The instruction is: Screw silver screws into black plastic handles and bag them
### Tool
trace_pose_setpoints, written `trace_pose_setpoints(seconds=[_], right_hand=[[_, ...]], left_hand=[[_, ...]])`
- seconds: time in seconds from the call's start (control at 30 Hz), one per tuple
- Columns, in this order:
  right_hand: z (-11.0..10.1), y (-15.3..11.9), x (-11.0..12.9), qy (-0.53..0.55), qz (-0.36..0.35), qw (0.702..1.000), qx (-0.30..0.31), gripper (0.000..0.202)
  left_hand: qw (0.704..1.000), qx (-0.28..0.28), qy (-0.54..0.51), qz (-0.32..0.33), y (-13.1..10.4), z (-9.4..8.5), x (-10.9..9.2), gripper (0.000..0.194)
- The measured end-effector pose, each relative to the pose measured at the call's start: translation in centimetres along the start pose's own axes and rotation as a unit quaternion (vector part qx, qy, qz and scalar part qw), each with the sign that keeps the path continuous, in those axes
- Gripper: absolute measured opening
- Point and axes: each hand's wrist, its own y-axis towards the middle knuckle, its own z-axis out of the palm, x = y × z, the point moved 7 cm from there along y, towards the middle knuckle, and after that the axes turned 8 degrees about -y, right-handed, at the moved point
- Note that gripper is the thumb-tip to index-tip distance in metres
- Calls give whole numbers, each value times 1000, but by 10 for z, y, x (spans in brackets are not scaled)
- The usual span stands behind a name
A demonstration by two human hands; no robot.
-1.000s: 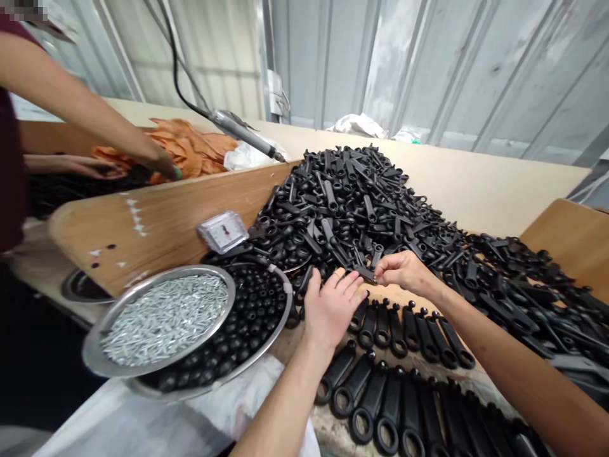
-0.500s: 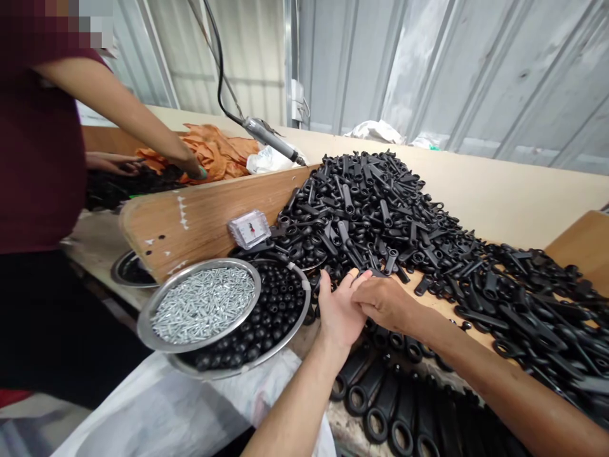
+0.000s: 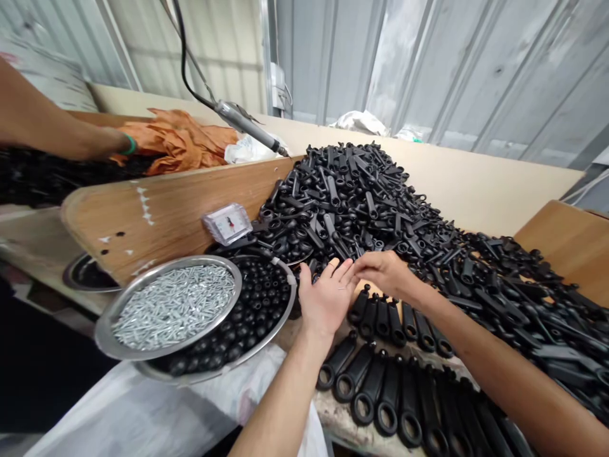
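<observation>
"Rising beyond the person's hands, what is that?"

"A tangled pile (image 3: 342, 197) of matte-black handles, many of them flat bars with a ring at one end."

"And nearer?"

"Two rows of handles (image 3: 391, 388), laid side by side, rings toward the person, small shiny tips away."

"The hands?"

"The left hand (image 3: 326, 301) is open, palm up, just beside the rows. The right hand (image 3: 387, 273), fingers bent, meets its fingertips; whether it grips anything, one cannot tell."

"Smallest?"

"Glossy black balls (image 3: 257, 304), then slim silvery fasteners (image 3: 176, 308) heaped in a dish."
</observation>
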Motion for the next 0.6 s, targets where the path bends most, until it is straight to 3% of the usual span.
trace_pose_setpoints(seconds=[0.1, 0.23, 0.37, 0.6], right_hand=[[5, 0, -43, 30, 74, 997, 1, 12], [28, -4, -76, 9, 104, 994, 34, 11], [42, -9, -84, -4, 121, 991, 50, 12], [47, -9, -83, -13, 117, 992, 55, 13]], left_hand=[[1000, -5, -6, 5, 1, -1, -2, 85], [1000, -1, -11, 7, 2, -2, -4, 84], [1000, 0, -16, 9, 2, -1, -5, 84], [1000, -9, -5, 18, 0, 0, -6, 82]])
